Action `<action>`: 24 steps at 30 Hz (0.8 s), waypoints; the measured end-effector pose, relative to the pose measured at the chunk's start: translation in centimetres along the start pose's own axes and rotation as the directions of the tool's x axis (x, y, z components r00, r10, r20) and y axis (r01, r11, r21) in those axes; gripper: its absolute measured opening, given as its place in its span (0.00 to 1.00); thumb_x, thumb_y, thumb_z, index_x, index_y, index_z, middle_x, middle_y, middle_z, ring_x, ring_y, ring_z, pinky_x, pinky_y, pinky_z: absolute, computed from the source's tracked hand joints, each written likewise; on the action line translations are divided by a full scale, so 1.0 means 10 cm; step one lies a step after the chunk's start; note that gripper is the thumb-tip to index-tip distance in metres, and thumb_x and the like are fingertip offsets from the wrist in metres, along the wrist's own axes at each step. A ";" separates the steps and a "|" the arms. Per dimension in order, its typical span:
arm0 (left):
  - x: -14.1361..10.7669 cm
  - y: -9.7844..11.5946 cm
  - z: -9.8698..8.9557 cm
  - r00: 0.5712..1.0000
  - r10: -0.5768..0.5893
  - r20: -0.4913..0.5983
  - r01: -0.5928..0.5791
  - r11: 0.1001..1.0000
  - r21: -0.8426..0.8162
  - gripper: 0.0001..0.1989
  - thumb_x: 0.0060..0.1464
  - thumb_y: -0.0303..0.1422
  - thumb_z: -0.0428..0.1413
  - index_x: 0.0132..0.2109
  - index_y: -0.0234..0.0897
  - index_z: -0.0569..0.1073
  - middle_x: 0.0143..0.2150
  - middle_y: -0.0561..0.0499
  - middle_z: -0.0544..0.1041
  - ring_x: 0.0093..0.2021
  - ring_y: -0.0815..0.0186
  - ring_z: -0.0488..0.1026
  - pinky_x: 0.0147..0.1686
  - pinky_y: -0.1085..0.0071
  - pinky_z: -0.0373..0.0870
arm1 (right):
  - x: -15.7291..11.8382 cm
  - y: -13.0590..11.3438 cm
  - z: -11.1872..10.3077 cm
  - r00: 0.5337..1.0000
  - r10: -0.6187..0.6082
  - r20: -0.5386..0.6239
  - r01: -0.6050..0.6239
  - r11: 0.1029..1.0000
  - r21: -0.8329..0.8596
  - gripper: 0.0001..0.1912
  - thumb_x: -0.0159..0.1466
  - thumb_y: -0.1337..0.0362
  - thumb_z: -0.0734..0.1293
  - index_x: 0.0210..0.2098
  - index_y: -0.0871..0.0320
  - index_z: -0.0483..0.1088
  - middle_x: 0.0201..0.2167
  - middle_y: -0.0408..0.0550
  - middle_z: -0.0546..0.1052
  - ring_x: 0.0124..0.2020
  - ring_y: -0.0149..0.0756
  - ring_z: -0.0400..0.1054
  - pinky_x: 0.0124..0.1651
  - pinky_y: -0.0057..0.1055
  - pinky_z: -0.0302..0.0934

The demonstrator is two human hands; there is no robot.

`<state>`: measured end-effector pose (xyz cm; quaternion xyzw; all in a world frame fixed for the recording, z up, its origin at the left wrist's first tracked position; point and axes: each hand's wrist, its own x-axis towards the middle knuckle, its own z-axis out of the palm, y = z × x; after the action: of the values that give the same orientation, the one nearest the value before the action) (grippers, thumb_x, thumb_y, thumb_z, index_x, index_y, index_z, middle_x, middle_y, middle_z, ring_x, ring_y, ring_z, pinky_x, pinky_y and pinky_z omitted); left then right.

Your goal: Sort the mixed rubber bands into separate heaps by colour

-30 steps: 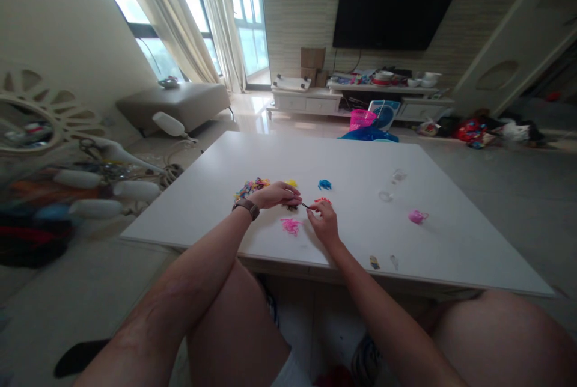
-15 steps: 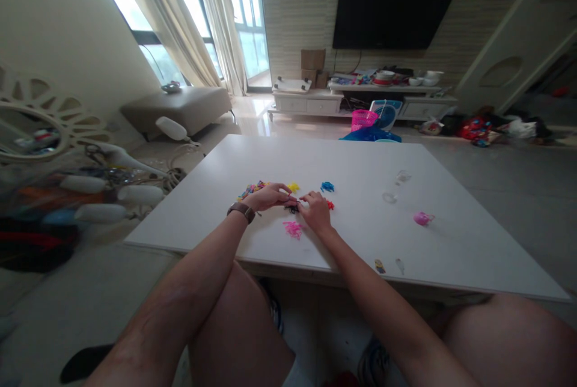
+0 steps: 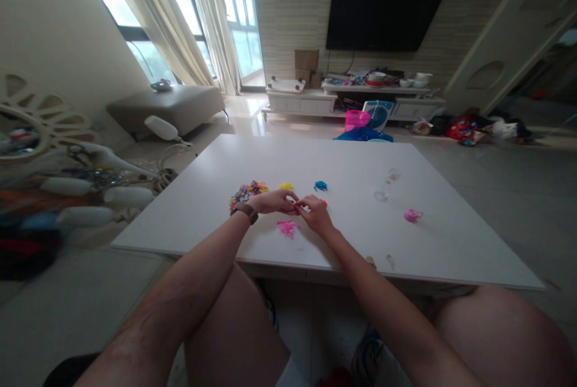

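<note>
My left hand [image 3: 274, 201], with a brown watch [image 3: 246, 213] on its wrist, meets my right hand [image 3: 316, 215] fingertip to fingertip just above the white table [image 3: 351, 161]. The fingers of both are pinched; whatever lies between them is too small to make out. Around them are little heaps of small coloured pieces: pink [image 3: 287, 228] in front, yellow [image 3: 286, 185] and blue [image 3: 320, 185] behind, red [image 3: 324, 202] partly covered by my right hand. A larger mixed-colour heap [image 3: 247, 192] lies by my left hand.
On the table's right are a small pink object [image 3: 412, 216], clear plastic items [image 3: 381, 196], and, near the front edge, a small yellowish piece [image 3: 371, 261] and a clear piece [image 3: 390, 262]. A blue stool-like thing [image 3: 364, 134] and a pink basket [image 3: 357, 119] stand beyond.
The view has shifted slightly, so everything sits a bit further left. My hands have moved closer together, and the black heap beneath them is now hidden.
</note>
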<state>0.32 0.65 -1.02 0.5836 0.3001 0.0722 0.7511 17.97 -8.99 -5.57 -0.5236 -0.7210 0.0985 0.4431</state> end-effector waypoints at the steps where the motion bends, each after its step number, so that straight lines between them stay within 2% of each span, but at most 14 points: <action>1: 0.00 0.01 0.01 1.000 0.001 0.003 -0.001 1.000 0.001 0.20 0.40 0.26 0.72 0.42 0.31 0.76 0.36 0.45 0.82 0.43 0.62 0.81 0.53 0.62 0.73 | -0.02 0.02 -0.03 1.000 0.006 -0.025 -0.006 1.000 -0.003 0.05 0.65 0.68 0.69 0.35 0.55 0.78 0.33 0.47 0.78 0.38 0.39 0.70 0.43 0.35 0.63; 4: 0.00 0.02 0.02 1.000 0.012 -0.020 -0.012 1.000 0.016 0.19 0.41 0.27 0.72 0.40 0.31 0.75 0.37 0.46 0.81 0.43 0.60 0.82 0.52 0.64 0.73 | -0.08 0.10 -0.15 0.995 0.045 -0.087 -0.048 0.998 -0.036 0.05 0.66 0.66 0.68 0.35 0.55 0.78 0.33 0.48 0.78 0.40 0.41 0.70 0.46 0.37 0.63; 7: -0.01 0.05 0.03 0.997 0.032 -0.065 -0.028 0.998 0.064 0.16 0.43 0.28 0.70 0.38 0.31 0.75 0.32 0.50 0.78 0.40 0.60 0.82 0.48 0.65 0.75 | -0.14 0.24 -0.26 0.986 0.100 -0.137 -0.112 0.990 -0.087 0.07 0.67 0.63 0.67 0.36 0.55 0.78 0.35 0.50 0.77 0.41 0.43 0.69 0.47 0.39 0.64; 10: -0.01 0.08 0.03 0.989 0.098 -0.114 -0.080 0.984 0.160 0.15 0.44 0.28 0.69 0.39 0.30 0.76 0.30 0.50 0.78 0.35 0.63 0.81 0.40 0.68 0.75 | -0.18 0.38 -0.34 0.971 0.139 -0.197 -0.171 0.973 -0.157 0.09 0.67 0.62 0.66 0.37 0.55 0.79 0.36 0.51 0.77 0.42 0.45 0.69 0.49 0.41 0.63; 14: 0.01 0.10 -0.01 0.966 0.200 -0.164 -0.151 0.951 0.269 0.16 0.41 0.29 0.70 0.40 0.29 0.79 0.31 0.47 0.80 0.30 0.68 0.76 0.31 0.73 0.70 | -0.21 0.49 -0.40 0.964 0.167 -0.206 -0.217 0.945 -0.246 0.11 0.67 0.60 0.65 0.38 0.56 0.79 0.36 0.52 0.77 0.42 0.46 0.68 0.49 0.42 0.63; 19: 0.05 0.08 -0.03 0.942 0.244 -0.230 -0.192 0.954 0.229 0.18 0.37 0.29 0.71 0.38 0.30 0.79 0.31 0.45 0.81 0.31 0.66 0.77 0.34 0.70 0.73 | -0.21 0.36 -0.37 0.956 0.138 -0.259 -0.196 0.957 -0.214 0.08 0.66 0.63 0.65 0.39 0.57 0.77 0.37 0.52 0.78 0.43 0.46 0.68 0.51 0.43 0.63; 24: 0.04 0.09 0.03 0.941 0.241 -0.236 -0.199 0.962 0.187 0.18 0.38 0.31 0.71 0.38 0.30 0.79 0.32 0.45 0.81 0.34 0.63 0.79 0.38 0.67 0.74 | -0.16 0.08 -0.23 0.986 0.067 -0.154 -0.077 0.995 -0.057 0.06 0.65 0.61 0.68 0.39 0.55 0.76 0.37 0.50 0.78 0.41 0.43 0.70 0.47 0.40 0.66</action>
<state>1.04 0.90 -0.34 0.6578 0.3323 0.2063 0.6437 20.31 -10.75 -5.62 -0.5690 -0.6685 0.0517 0.4762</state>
